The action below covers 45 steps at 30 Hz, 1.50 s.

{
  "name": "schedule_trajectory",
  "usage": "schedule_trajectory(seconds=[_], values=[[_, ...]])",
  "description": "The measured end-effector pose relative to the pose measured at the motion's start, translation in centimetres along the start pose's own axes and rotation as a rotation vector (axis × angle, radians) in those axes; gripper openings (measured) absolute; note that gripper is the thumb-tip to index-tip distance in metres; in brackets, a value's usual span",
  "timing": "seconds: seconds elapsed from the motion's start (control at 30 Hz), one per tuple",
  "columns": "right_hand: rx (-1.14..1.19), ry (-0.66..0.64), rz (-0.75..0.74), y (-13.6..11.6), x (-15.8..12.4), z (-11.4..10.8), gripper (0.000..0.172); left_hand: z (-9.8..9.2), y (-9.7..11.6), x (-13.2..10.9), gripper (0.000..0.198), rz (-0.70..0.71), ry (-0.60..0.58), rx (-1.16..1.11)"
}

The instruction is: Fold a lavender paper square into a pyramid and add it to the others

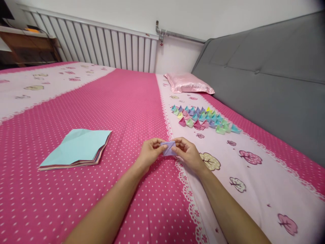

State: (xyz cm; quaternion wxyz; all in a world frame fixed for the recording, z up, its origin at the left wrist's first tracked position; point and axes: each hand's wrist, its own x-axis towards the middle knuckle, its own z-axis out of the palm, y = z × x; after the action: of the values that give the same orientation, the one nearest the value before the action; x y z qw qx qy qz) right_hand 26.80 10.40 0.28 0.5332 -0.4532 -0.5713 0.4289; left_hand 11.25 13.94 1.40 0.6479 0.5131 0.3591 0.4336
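A small folded purple paper (169,149) is held up between both hands, over the bed's pink dotted cover. My left hand (152,150) pinches its left side with thumb and fingers. On the right side, my right hand (186,151) grips it the same way, thumb on the face towards me. Faint crease lines cross the paper. To the left lies a stack of square paper sheets (78,145), light blue on top, with other colours showing at the edges. Beyond my right hand stand several small folded paper boats (197,124) in rows, in many colours.
The bed cover (132,98) spreads under everything. A pink satin pillow (188,83) lies at the back, beside a grey padded headboard (274,64). A white radiator (101,44) and a pipe (182,36) run along the wall. At the far left is a wooden table (27,40).
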Motion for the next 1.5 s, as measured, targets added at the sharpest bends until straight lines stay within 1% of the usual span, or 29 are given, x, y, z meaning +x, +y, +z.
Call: schedule_trajectory(seconds=[0.07,0.1,0.2,0.27,0.33,0.5,0.63,0.73,0.8,0.87,0.9,0.97,1.03,1.13,1.23,1.37,1.43,1.5], values=[[0.029,-0.001,-0.005,-0.1,0.0,0.2,0.029,-0.1,0.1,-0.1,0.025,-0.023,0.018,-0.088],[0.04,0.003,-0.001,-0.2,0.0,0.3,0.027,-0.1,0.1,-0.1,0.025,-0.033,0.01,-0.123],[0.098,0.056,0.026,-0.3,-0.1,0.3,0.021,-0.2,0.0,-0.2,0.026,-0.075,-0.059,-0.181],[0.156,0.091,0.046,-0.3,-0.1,0.3,0.025,-0.2,-0.1,-0.2,0.026,-0.093,-0.1,-0.165],[0.211,0.108,0.067,-0.2,-0.1,0.2,0.028,0.0,-0.2,-0.3,0.025,-0.078,-0.113,-0.1],[0.267,0.092,0.192,-0.3,-0.2,0.2,0.029,0.2,-0.4,-0.1,0.014,0.066,-0.132,0.188],[0.246,0.047,0.23,-0.4,-0.2,0.1,0.03,0.1,-0.7,0.1,0.009,0.196,-0.129,0.36],[0.253,0.052,0.246,-0.4,-0.2,0.2,0.024,0.0,-0.9,0.1,0.009,0.292,-0.094,0.432],[0.27,0.09,0.219,-0.4,-0.2,0.3,0.021,0.0,-1.0,0.0,0.009,0.319,-0.073,0.446],[0.242,0.144,0.138,-0.3,-0.1,0.4,0.022,0.0,-1.1,0.0,0.008,0.321,-0.053,0.457],[0.184,0.166,0.078,-0.3,-0.1,0.4,0.02,0.0,-1.1,0.0,0.008,0.318,-0.045,0.457],[-0.003,0.188,-0.06,-0.4,-0.1,0.4,0.011,0.1,-1.0,0.0,0.008,0.306,-0.036,0.436],[-0.19,0.18,-0.182,-0.7,-0.2,0.3,0.015,0.2,-0.9,0.0,0.011,0.282,-0.034,0.377],[-0.323,0.133,-0.291,-1.0,-0.3,0.3,0.021,0.4,-0.4,-0.2,0.011,0.231,0.001,0.269],[-0.38,0.108,-0.34,-0.8,-0.4,0.3,0.022,0.6,0.0,-0.3,0.013,0.192,0.055,0.173],[-0.38,0.137,-0.307,-0.4,-0.4,0.2,0.019,0.7,0.1,-0.3,0.027,0.138,0.059,0.111],[-0.381,0.146,-0.294,-0.4,-0.4,0.1,0.018,0.6,0.0,-0.3,0.031,0.154,0.04,0.143],[-0.396,0.152,-0.301,-0.5,-0.4,0.1,0.017,0.4,0.0,-0.3,0.028,0.213,0.032,0.218]])
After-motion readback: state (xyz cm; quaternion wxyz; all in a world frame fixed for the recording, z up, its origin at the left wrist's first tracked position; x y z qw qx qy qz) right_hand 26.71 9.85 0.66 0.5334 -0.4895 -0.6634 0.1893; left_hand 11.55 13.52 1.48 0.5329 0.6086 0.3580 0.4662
